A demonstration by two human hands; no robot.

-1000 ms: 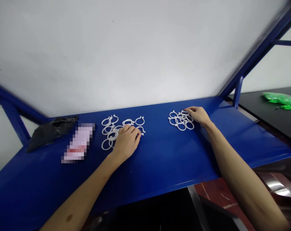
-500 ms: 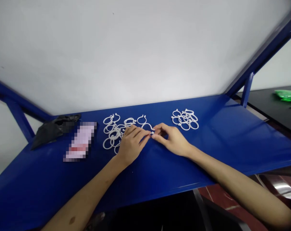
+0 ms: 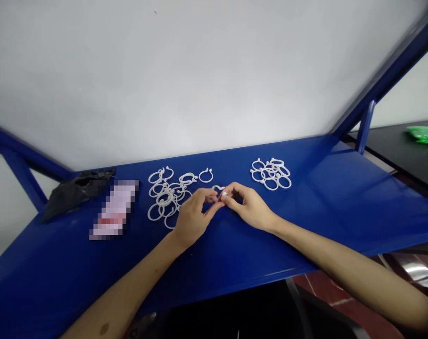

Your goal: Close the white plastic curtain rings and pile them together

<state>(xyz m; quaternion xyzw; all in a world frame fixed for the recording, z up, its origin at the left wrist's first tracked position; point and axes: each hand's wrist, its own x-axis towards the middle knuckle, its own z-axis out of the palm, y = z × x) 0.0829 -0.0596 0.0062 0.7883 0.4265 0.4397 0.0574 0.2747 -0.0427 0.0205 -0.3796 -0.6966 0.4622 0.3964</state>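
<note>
Between my two hands is a white plastic curtain ring [image 3: 218,188], mostly hidden by the fingers. My right hand [image 3: 251,207] pinches its end between thumb and index finger. From the other side, my left hand [image 3: 194,214] presses thumb and fingertips together at the same spot, touching the ring. A loose pile of white rings [image 3: 156,211], several with visible gaps and knobbed ends, lies beside and behind my left hand. One open ring [image 3: 206,176] rests apart, just beyond my fingers. To the right, a tight cluster of closed-looking rings [image 3: 270,174] lies on the blue table [image 3: 327,188].
A black plastic bag [image 3: 70,193] lies at the table's left, beside a blurred pink-and-white flat item [image 3: 117,207]. Blue slanted frame bars [image 3: 366,127] rise at both ends. A white wall [image 3: 200,80] stands behind. On a dark surface far right is a green bag [image 3: 424,134].
The ring has turned or been drawn in, and less of its loop shows. My left fingers have bent and shifted at the ring's end. The view has moved slightly.
</note>
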